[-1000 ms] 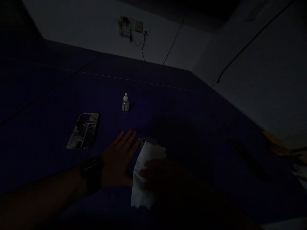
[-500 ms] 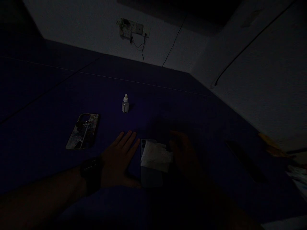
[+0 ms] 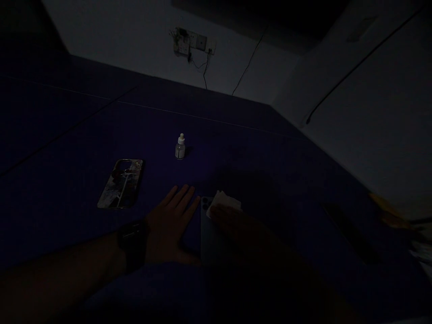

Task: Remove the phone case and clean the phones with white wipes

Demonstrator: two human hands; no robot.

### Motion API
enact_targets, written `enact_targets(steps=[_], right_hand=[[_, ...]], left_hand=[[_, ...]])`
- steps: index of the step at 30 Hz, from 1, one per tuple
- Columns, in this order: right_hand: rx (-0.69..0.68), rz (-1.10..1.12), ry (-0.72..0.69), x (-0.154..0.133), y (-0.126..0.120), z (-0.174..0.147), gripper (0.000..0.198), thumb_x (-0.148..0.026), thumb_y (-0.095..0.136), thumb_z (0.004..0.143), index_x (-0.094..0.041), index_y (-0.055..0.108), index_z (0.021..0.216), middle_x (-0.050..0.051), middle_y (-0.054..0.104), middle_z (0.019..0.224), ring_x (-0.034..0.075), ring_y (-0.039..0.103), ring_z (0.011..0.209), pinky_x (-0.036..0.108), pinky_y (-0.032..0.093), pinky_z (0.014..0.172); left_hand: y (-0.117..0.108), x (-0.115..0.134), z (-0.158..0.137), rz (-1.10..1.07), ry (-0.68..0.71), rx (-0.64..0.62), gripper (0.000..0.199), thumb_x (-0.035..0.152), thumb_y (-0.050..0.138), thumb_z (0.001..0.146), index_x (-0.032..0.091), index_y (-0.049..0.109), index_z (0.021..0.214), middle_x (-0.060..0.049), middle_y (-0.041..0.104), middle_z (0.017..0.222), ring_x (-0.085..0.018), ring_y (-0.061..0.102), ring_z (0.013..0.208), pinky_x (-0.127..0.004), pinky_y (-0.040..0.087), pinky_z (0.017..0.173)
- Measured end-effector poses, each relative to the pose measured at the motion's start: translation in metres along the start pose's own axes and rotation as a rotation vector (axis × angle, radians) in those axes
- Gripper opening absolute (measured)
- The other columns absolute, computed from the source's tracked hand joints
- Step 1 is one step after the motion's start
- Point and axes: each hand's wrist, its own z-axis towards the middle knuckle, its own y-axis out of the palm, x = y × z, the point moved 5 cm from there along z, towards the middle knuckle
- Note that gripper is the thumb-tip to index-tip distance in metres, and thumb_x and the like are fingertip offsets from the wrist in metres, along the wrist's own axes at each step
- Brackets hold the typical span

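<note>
- One phone lies flat, back up, on the worktop, between the left hand and the right hand.
- Its long axis runs near to far; the end with the lenses points away from the person, toward the wall.
- Left fingers: spread wide, palm down, holding nothing. The thumb and a fingertip come up to the phone's left edge – touching or just beside it, I cannot tell.
- Right fingers: close together over the tissue at the lens end – gripping or only pressing, too dark to tell. The right hand is nearer that end, with the phone under it and to its left.
- Beyond the left hand: the case and the upright bottle, both apart from the hands.
</note>
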Motion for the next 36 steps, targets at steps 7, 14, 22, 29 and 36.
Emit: enact_targets(steps=[7,14,22,29,36], right_hand=[[-0.07,0.078,-0.076,-0.014,-0.001,0.0,0.057,-0.036,0.052,0.1,-0.024,0.038,0.153,0.006,0.047,0.154,0.022,0.042,0.142,0.041,0.04,0.115],[0.049,-0.007,-0.023,0.009,0.01,0.017,0.049,-0.034,0.051,0.1,-0.027,0.046,0.148,0.007,0.045,0.155,0.027,0.035,0.146,0.052,0.036,0.115],[0.108,-0.04,0.045,0.027,0.012,0.016,0.045,-0.023,0.04,0.102,-0.031,0.051,0.144,0.006,0.058,0.144,0.028,0.053,0.128,0.054,0.046,0.104],[0.186,0.034,0.192,0.042,0.007,0.027,0.046,-0.023,0.038,0.101,-0.026,0.05,0.146,0.01,0.064,0.135,0.026,0.058,0.107,0.047,0.056,0.091],[0.085,0.058,0.154,0.038,0.009,0.022,0.046,-0.023,0.042,0.098,-0.025,0.053,0.142,0.011,0.065,0.13,0.026,0.058,0.104,0.046,0.056,0.089]], left_hand=[[0.0,0.001,0.001,-0.012,-0.007,0.008,0.125,0.094,0.046,0.067,0.004,0.031,0.152,-0.029,0.023,0.16,-0.046,0.02,0.149,-0.061,0.013,0.12],[-0.001,0.001,0.0,-0.009,0.005,0.037,0.123,0.094,0.045,0.068,0.006,0.033,0.152,-0.027,0.025,0.16,-0.045,0.02,0.149,-0.061,0.013,0.121],[-0.001,0.003,0.002,-0.016,-0.019,0.018,0.129,0.099,0.041,0.063,0.004,0.036,0.15,-0.029,0.027,0.159,-0.046,0.023,0.148,-0.06,0.014,0.12],[-0.002,0.002,0.002,-0.039,-0.036,0.028,0.125,0.097,0.041,0.066,0.006,0.037,0.151,-0.027,0.028,0.159,-0.045,0.023,0.149,-0.06,0.013,0.12],[-0.001,0.001,0.002,-0.036,-0.041,0.026,0.123,0.095,0.044,0.066,0.008,0.035,0.152,-0.026,0.028,0.16,-0.044,0.021,0.149,-0.058,0.011,0.121]])
